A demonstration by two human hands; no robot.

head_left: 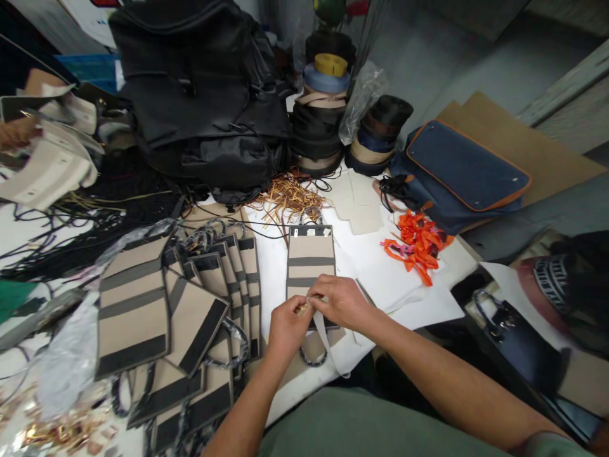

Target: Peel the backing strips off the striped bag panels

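The panel [311,246] is on the white paper [273,266] right under both hands, sticking out past them on the far side. Left hand [288,325] is over its left edge, right hand [343,301] over the right one, so neither's really nearer. Both are pinched closed, fingertips together at the top of a pale strip [327,339], though I can't tell which bit each one grips. Panel's long axis runs away from the person, white patches [311,232] at the far end, loop handle [314,365] at the near one. Strip dangles back toward the body, veering right
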